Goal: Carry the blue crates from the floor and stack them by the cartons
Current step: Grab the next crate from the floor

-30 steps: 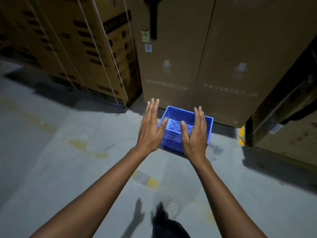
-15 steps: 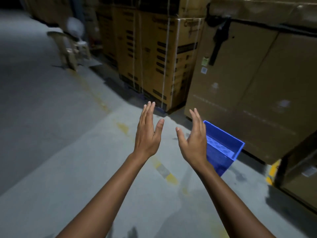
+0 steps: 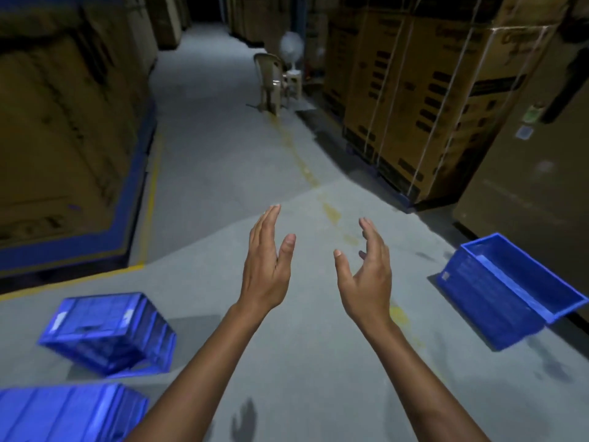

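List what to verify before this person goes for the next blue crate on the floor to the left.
1. Hands free: left hand and right hand are both open and hold nothing. Ok.
2. Stacking spot: the upright crate sits opening up beside the cartons. Ok.
3. Nearest crate level: the tilted crate lies on a slant, not flat. Not ok.
4. Orientation of the bottom-left crate: cut off by the frame edge. Cannot tell.
5. Left crates empty: their openings are hidden. Cannot tell.
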